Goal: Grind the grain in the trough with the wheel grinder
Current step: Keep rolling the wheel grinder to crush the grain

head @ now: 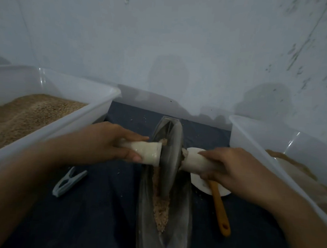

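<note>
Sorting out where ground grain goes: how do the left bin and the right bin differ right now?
The left bin holds a broad, fairly level bed of coarse tan grain; the right bin shows only a smaller brownish heap sloping against its near side. The left bin stands beside the clothespin; the right bin stands beside the white dish. Both are translucent white plastic tubs flanking the trough.

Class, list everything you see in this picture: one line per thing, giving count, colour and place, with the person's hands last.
Trough: one, grey, centre of the dark cloth.
Grain: brownish, inside the trough.
Wheel grinder: one, grey disc with pale handles, standing in the trough.
Tubs: two, translucent white, left and right, both holding tan grain.
Clothes peg: one, pale grey-green, left.
Dish: one, white, right of the trough.
Brush handle: one, orange, across the dish.
Left hand, right hand: each grips a handle.
</note>
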Motion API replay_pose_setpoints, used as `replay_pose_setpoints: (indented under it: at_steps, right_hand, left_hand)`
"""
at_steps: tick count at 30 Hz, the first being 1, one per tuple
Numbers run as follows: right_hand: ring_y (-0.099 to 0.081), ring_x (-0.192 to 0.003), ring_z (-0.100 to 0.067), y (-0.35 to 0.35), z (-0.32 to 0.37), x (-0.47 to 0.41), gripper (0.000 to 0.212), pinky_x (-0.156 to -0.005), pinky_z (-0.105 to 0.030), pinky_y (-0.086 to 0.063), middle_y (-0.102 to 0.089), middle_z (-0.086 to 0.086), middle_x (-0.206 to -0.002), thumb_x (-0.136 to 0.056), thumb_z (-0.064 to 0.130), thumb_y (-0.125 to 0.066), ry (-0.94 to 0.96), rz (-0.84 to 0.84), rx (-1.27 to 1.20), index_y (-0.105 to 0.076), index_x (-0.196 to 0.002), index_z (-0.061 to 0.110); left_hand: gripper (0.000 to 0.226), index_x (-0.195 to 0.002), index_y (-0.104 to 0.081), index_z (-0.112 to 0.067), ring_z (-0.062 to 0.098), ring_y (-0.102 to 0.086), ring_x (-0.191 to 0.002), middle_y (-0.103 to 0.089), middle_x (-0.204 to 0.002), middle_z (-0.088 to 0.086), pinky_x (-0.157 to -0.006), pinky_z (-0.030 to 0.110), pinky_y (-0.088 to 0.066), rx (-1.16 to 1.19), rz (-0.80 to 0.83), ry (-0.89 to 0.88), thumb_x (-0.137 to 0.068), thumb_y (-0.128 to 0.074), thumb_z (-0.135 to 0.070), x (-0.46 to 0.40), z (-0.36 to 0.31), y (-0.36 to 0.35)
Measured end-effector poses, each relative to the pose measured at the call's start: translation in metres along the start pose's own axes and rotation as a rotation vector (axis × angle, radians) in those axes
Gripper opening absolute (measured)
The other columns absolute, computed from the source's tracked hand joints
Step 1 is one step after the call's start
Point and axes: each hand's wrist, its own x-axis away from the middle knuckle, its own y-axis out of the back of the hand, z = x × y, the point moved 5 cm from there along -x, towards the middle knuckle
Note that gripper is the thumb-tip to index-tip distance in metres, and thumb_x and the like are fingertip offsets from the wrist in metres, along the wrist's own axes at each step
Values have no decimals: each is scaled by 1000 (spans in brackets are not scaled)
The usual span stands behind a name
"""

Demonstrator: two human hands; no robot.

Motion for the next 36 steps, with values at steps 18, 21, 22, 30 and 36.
replay_pose_setpoints:
  at_steps: [18, 21, 22, 30, 36]
  right_hand:
    - [-41, -116, -9, -17, -6, -14, 52, -88, -19, -30, -51, 8, -130, -92, 33, -53, -64, -146, 50, -36, -141, 29]
    - [-49, -96, -4, -6, -3, -5, 45, -76, -19, -34, -61, 10, -110, -85, 36, -63, 1, -71, 2, -53, -128, 32]
    - [-51, -90, -2, -2, -2, -1, 40, -74, -20, -37, -63, 10, -105, -83, 38, -65, 25, -36, -9, -58, -122, 34]
    - [-56, -86, 5, 7, 1, 12, 25, -72, -17, -43, -66, 15, -87, -79, 44, -68, 76, 126, -179, -63, -103, 49]
    - [-42, -116, -10, -16, -5, -13, 52, -88, -20, -30, -53, 7, -129, -91, 32, -55, -77, -207, 8, -37, -141, 30]
  left_hand:
    - [60, -138, -32, -45, 8, -54, -102, -58, -108, -13, -81, 22, -31, -429, -313, -13, -81, -45, -60, -10, -4, -9]
    - [57, -119, -38, -63, -7, -55, -94, -58, -101, -31, -76, 10, -36, -101, -79, 18, -66, -45, -80, -3, -1, -2]
    - [53, -113, -42, -67, -12, -56, -94, -60, -99, -35, -76, 7, -38, -16, 5, 8, -63, -45, -84, 1, -2, 0]
    - [44, -112, -50, -66, -14, -57, -96, -62, -104, -36, -82, 8, -42, 169, 230, -59, -69, -51, -72, 10, -16, 2]
    - [62, -135, -32, -50, 7, -53, -103, -55, -110, -16, -77, 21, -30, -388, -280, 29, -76, -39, -66, -7, -4, -8]
